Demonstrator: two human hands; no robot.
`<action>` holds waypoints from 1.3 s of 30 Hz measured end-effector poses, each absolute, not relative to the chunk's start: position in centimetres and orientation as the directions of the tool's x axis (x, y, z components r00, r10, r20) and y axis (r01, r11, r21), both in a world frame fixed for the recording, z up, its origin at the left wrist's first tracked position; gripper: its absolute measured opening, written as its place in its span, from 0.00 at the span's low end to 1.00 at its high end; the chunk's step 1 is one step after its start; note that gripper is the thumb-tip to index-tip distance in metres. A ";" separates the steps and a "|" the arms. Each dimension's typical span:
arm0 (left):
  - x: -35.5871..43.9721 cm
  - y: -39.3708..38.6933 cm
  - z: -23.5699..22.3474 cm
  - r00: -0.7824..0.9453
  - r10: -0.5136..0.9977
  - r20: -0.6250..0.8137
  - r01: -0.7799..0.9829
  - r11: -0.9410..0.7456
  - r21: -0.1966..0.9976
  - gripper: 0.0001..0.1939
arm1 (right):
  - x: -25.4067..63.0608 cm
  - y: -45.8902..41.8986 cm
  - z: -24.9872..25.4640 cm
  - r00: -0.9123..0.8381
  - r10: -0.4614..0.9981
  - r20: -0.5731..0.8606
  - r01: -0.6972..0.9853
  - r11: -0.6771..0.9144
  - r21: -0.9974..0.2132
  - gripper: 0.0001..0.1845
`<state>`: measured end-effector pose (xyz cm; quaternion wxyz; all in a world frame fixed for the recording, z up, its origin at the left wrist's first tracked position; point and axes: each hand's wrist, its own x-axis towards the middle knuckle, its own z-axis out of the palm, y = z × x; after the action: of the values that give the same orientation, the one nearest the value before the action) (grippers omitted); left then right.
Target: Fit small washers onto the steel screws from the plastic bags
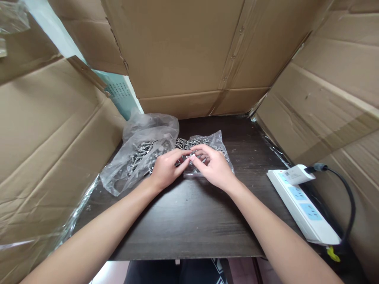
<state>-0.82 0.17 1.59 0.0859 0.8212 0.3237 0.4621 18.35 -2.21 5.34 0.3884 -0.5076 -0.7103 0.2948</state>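
My left hand (168,167) and my right hand (214,165) meet fingertip to fingertip above the middle of the table. Pinched between them is a small shiny bolt (188,156), partly covered by the fingers. My left hand grips its left end. The right thumb and forefinger close at its other end, where a tiny piece is too small to make out. To the left, a clear plastic bag (134,138) lies open with many metal bolts (142,152) in it. Under and behind my right hand is a flat plastic bag (217,140) bearing small washers (221,150).
More bolts (182,142) lie between the bags. A white power strip (302,213) with a plugged-in adapter (299,174) and black cable (352,197) sits at the right. Cardboard walls (183,47) enclose the dark wooden table (189,221) at the back and sides.
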 end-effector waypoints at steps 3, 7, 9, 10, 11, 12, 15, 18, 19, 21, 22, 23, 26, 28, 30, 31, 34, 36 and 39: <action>-0.8 0.2 1.6 0.363 0.616 0.699 0.458 -0.771 0.442 0.09 | 18.4 -2.2 5.3 -0.182 0.951 0.249 0.493 0.308 -0.814 0.12; -0.8 0.1 1.7 0.376 0.589 0.715 0.444 -0.792 0.419 0.09 | 18.4 -2.3 5.8 -0.221 0.950 0.221 0.500 0.304 -0.811 0.13; -0.8 0.1 1.7 0.388 0.579 0.717 0.436 -0.801 0.410 0.08 | 18.3 -2.4 6.0 -0.243 0.948 0.204 0.515 0.304 -0.802 0.13; -0.8 0.1 1.8 0.391 0.579 0.716 0.433 -0.802 0.411 0.08 | 18.3 -2.4 6.0 -0.249 0.947 0.203 0.525 0.309 -0.793 0.13; -0.8 0.1 1.8 0.392 0.582 0.713 0.432 -0.800 0.416 0.08 | 18.2 -2.4 6.1 -0.251 0.944 0.213 0.536 0.319 -0.782 0.13; -0.8 0.1 1.7 0.390 0.587 0.709 0.431 -0.797 0.423 0.08 | 18.2 -2.4 6.1 -0.252 0.940 0.229 0.545 0.334 -0.769 0.12; -0.8 0.1 1.7 0.381 0.609 0.696 0.427 -0.783 0.451 0.08 | 18.2 -2.3 5.9 -0.261 0.920 0.292 0.554 0.391 -0.735 0.11; -0.7 0.1 1.6 0.371 0.649 0.665 0.441 -0.753 0.489 0.07 | 18.3 -2.3 5.6 -0.266 0.904 0.335 0.544 0.428 -0.722 0.11; -0.7 0.0 1.6 0.369 0.662 0.652 0.450 -0.741 0.498 0.07 | 18.4 -2.3 5.5 -0.267 0.899 0.348 0.545 0.438 -0.715 0.11; -0.7 0.0 1.5 0.375 0.678 0.633 0.466 -0.727 0.503 0.07 | 18.5 -2.3 5.3 -0.274 0.888 0.368 0.555 0.459 -0.694 0.12; -0.7 0.0 1.5 0.382 0.679 0.627 0.471 -0.727 0.500 0.06 | 18.6 -2.3 5.2 -0.281 0.883 0.375 0.564 0.468 -0.680 0.12; -0.7 0.1 1.4 0.389 0.678 0.624 0.473 -0.728 0.496 0.06 | 18.6 -2.3 5.2 -0.291 0.879 0.377 0.575 0.476 -0.665 0.12; -0.7 0.1 1.4 0.400 0.683 0.611 0.481 -0.724 0.494 0.06 | 18.6 -2.3 5.3 -0.320 0.873 0.367 0.604 0.487 -0.631 0.12; -0.7 0.0 1.4 0.397 0.691 0.604 0.490 -0.716 0.498 0.05 | 18.6 -2.3 5.4 -0.331 0.873 0.357 0.614 0.487 -0.621 0.12; -0.7 0.0 1.5 0.395 0.698 0.598 0.494 -0.710 0.502 0.05 | 18.5 -2.3 5.5 -0.333 0.873 0.356 0.619 0.487 -0.616 0.13; -0.6 -0.1 1.6 0.395 0.700 0.595 0.494 -0.708 0.505 0.05 | 18.5 -2.3 5.5 -0.333 0.873 0.357 0.621 0.488 -0.613 0.13; -0.6 -0.2 1.8 0.398 0.700 0.593 0.494 -0.708 0.505 0.05 | 18.6 -2.3 5.6 -0.337 0.870 0.360 0.627 0.493 -0.603 0.13; -0.6 -0.2 1.8 0.398 0.698 0.595 0.499 -0.709 0.498 0.05 | 18.7 -2.3 5.6 -0.344 0.866 0.362 0.635 0.499 -0.590 0.13; -0.6 -0.3 1.8 0.402 0.697 0.594 0.504 -0.710 0.492 0.05 | 18.7 -2.4 5.8 -0.366 0.856 0.366 0.659 0.516 -0.547 0.13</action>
<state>-0.61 -0.25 1.84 0.1177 0.8291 0.3621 0.4095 18.69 -2.36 5.79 0.3149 -0.4665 -0.8117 0.1561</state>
